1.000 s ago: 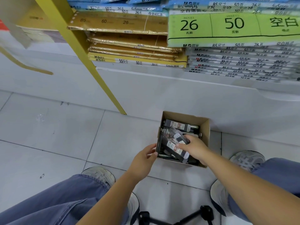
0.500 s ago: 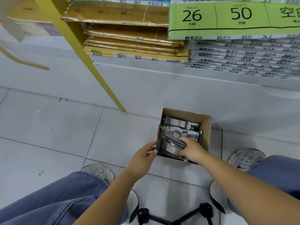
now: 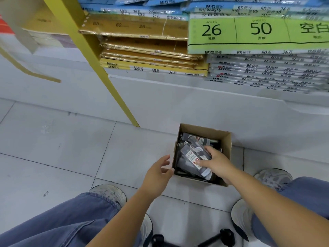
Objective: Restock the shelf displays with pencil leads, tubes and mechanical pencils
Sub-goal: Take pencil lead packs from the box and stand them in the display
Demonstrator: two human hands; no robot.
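A small open cardboard box (image 3: pixel 226 147) sits on the tiled floor between my feet, against the shelf base. It holds several dark grey pencil lead packs (image 3: pixel 191 155) with white and red labels. My right hand (image 3: pixel 217 163) reaches into the box and grips a bunch of these packs, lifted slightly and tilted. My left hand (image 3: pixel 157 175) hovers at the box's left wall, fingers apart, thumb near the rim, holding nothing.
Above the box, a low white shelf (image 3: pixel 178 90) carries stacks of loose-leaf paper packs: gold ones (image 3: pixel 142 49), a green one (image 3: pixel 258 34), grey ones (image 3: pixel 267 72). A yellow slanted post (image 3: pixel 99 65) meets the floor left of the box. My sneakers flank the box.
My right hand has regripped the packs and raised them a little in the box. My left hand has opened and drawn slightly back from the box wall.
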